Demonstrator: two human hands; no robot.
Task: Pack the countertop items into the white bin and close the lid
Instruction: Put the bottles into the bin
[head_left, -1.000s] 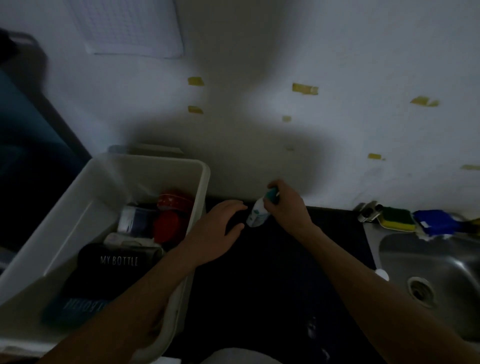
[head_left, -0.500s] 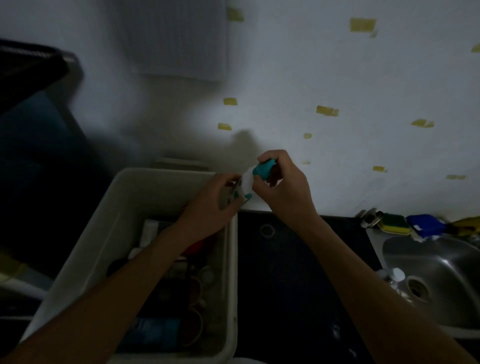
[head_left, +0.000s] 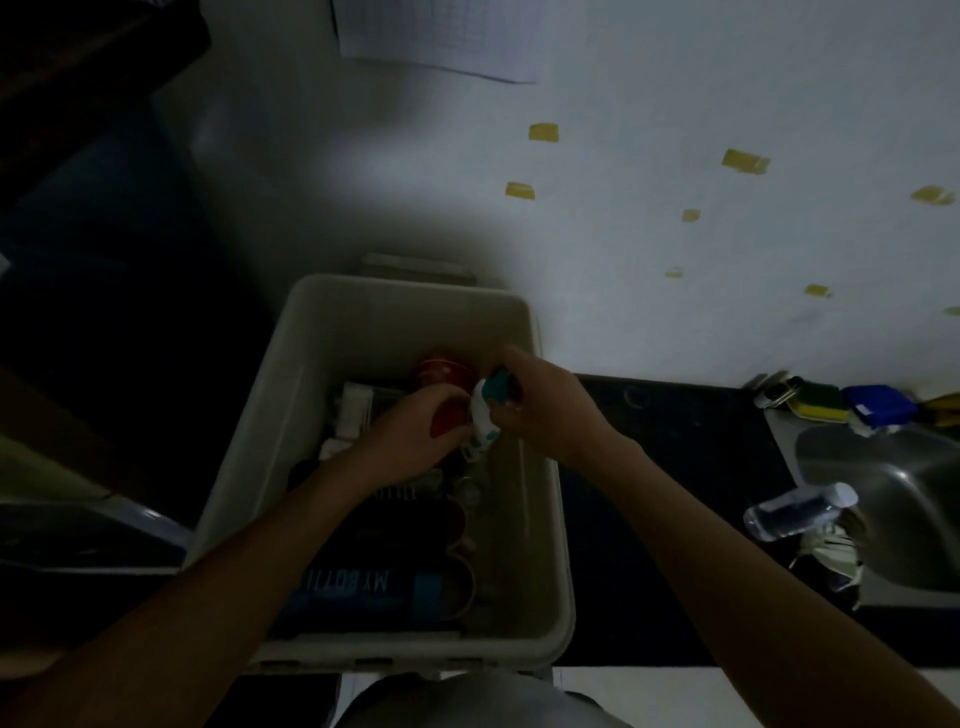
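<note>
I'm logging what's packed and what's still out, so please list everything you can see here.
white bin: one, white, open, left of the countertop
small bottle: one, white and teal, over the bin
black bottle: one, black, lettered MY BOTTLE, lying in the bin's near end
red container: one, red, bin's far end
clear bottle: one, transparent, white cap, lying at the sink's edge
sponge: one, yellow-green, behind the sink
sink: one, steel, far right
countertop: one, black, between bin and sink
tape pieces: several, yellow, on the wall
left hand: one, holds the small bottle's lower end
right hand: one, grips its teal top
</note>
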